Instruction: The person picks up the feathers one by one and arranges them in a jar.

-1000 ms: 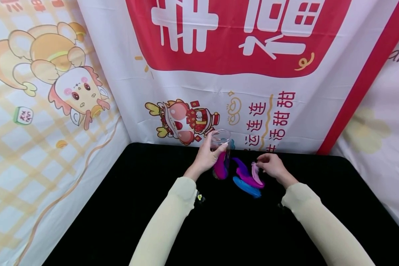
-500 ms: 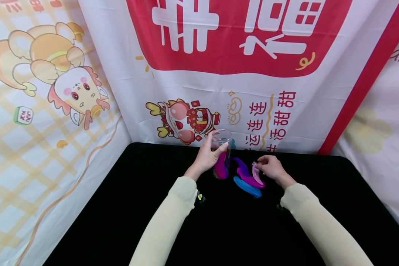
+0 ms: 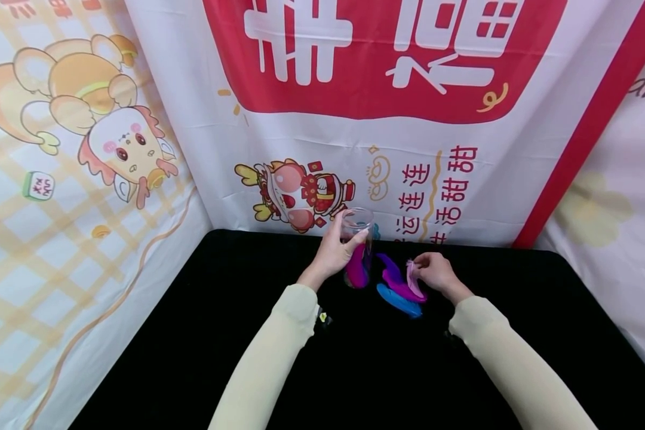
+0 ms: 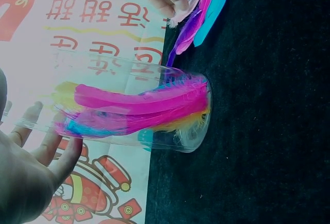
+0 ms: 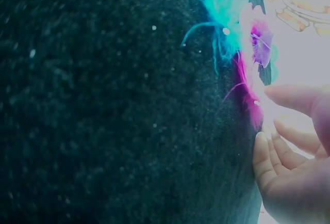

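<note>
My left hand (image 3: 333, 249) grips a clear cylindrical cup (image 3: 358, 220) standing upright near the table's far edge. Inside it are several feathers (image 4: 134, 105) in magenta, blue and yellow, seen through the wall in the left wrist view. To the right of the cup lies a loose group: a purple feather (image 3: 389, 266), a magenta feather (image 3: 398, 289), a blue feather (image 3: 399, 300) and a pale pink feather (image 3: 412, 279). My right hand (image 3: 435, 272) pinches the fluffy upper end of the pale pink feather, whose other end overlaps the magenta one.
Everything rests on a black cloth-covered table (image 3: 376, 370). A white and red printed curtain (image 3: 301, 137) hangs right behind it, and a checked printed sheet (image 3: 86, 239) rises along the left side.
My right hand has shifted slightly left, with its fingers still at the end of the pale pink feather. The left hand and cup stay in place.
</note>
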A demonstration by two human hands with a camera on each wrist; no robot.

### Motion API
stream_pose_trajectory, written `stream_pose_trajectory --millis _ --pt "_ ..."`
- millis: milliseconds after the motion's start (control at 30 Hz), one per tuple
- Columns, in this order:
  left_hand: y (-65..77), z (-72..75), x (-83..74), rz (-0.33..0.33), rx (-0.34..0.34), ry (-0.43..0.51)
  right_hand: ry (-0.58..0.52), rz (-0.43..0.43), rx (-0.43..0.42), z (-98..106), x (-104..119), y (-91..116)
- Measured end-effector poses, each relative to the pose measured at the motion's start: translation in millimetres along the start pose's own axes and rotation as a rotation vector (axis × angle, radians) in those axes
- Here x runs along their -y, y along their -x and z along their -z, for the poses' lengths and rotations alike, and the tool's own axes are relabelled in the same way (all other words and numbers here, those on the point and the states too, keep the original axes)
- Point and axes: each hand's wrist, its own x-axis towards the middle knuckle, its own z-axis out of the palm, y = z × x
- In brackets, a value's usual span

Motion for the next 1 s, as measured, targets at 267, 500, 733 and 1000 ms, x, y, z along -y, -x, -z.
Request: stream_pose_trajectory --millis 267,500,733,1000 --pt "-0.1 -0.1 1.3 -0.003 -0.001 0.009 0.027 0.008 -0.033 -1.8 1.0 0.9" --pt "-0.7 -0.4 1.1 -0.008 -0.005 0.011 0.040 -0.021 -0.041 -1.7 0.1 -0.9" --pt "-1.6 0.1 3.6 -0.006 -0.007 0.006 0.020 -0.046 -0.052 -3.1 1.1 -1.3" --pt "-1.9 1.5 2.6 0.003 0.005 0.018 -0.021 -0.070 -0.067 -6.9 0.0 -3.0"
